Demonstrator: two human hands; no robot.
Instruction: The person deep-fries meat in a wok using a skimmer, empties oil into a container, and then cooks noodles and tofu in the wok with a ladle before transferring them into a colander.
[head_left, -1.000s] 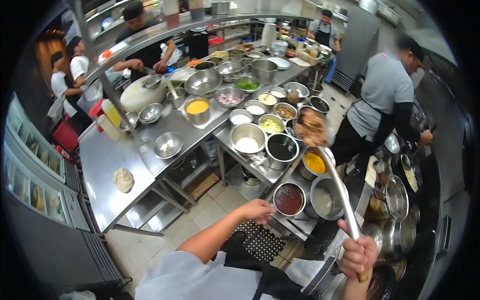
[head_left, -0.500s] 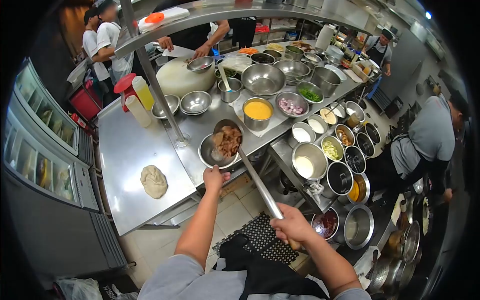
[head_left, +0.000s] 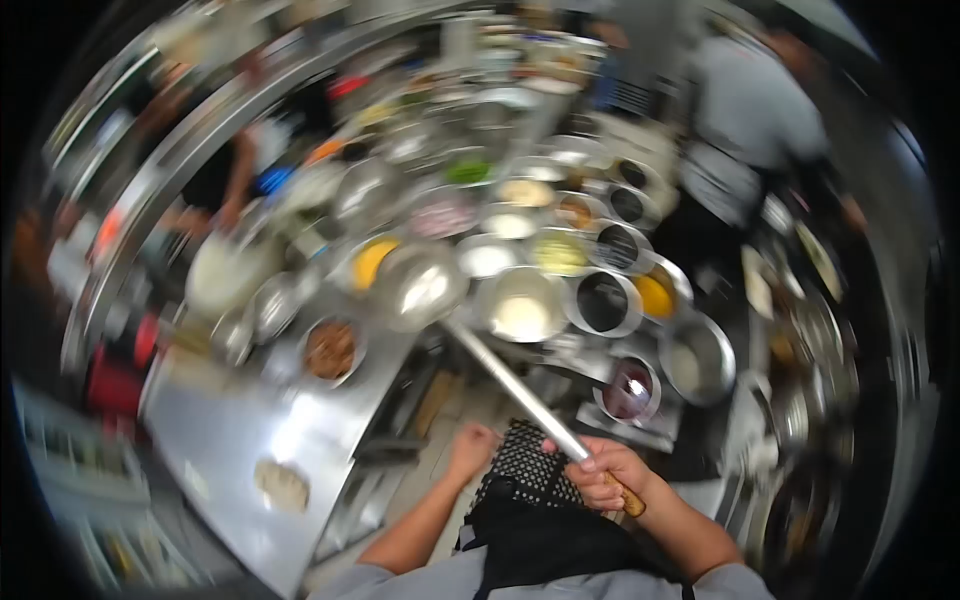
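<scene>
My right hand (head_left: 610, 473) is closed around the wooden end of a long metal ladle handle (head_left: 520, 395). The ladle's round bowl (head_left: 418, 284) shows no meat in it and hangs over the pots, close to the orange-yellow liquid (head_left: 373, 262). Low in front of my body is my left hand (head_left: 474, 447), blurred, touching no bowl; its fingers are smeared by motion. Brown meat pieces (head_left: 330, 349) lie in a metal bowl on the steel counter (head_left: 240, 420), left of the ladle. A pale dough lump (head_left: 282, 486) rests nearer the counter's front edge.
Several metal pots stand at the centre right, among them a white liquid (head_left: 522, 316), a dark one (head_left: 603, 301) and a red one (head_left: 629, 390). A co-worker (head_left: 745, 110) in grey bends at the upper right. An overhead rail (head_left: 165, 205) curves across the left.
The view has swung right. The meat that was in the ladle is now in the bowl, and the ladle has moved right, away from it. My left hand has left the bowl's side.
</scene>
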